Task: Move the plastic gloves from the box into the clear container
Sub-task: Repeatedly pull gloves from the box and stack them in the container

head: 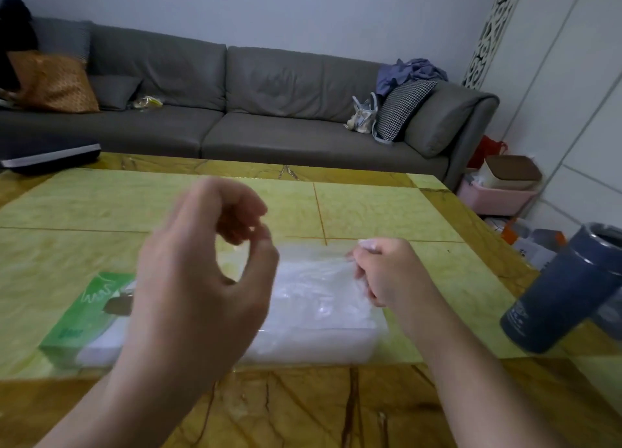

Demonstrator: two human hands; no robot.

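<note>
A green glove box [85, 313] lies on the table at the left, partly behind my left hand. Beside it, in the middle, sits the clear container [340, 341] with crumpled clear plastic gloves [313, 299] inside. My left hand [198, 279] is raised over the box and container, blurred, with its thumb and curled fingertips together at one end of a thin plastic glove [313, 255]. This film stretches across to my right hand [387, 272], which grips its other end above the container's far right corner.
The table [370, 208] has a yellow-green marbled top with a brown border. A dark blue cylindrical tumbler [565, 289] stands near its right edge. A dark flat case [50, 154] lies at the far left corner. A grey sofa [269, 110] runs behind the table.
</note>
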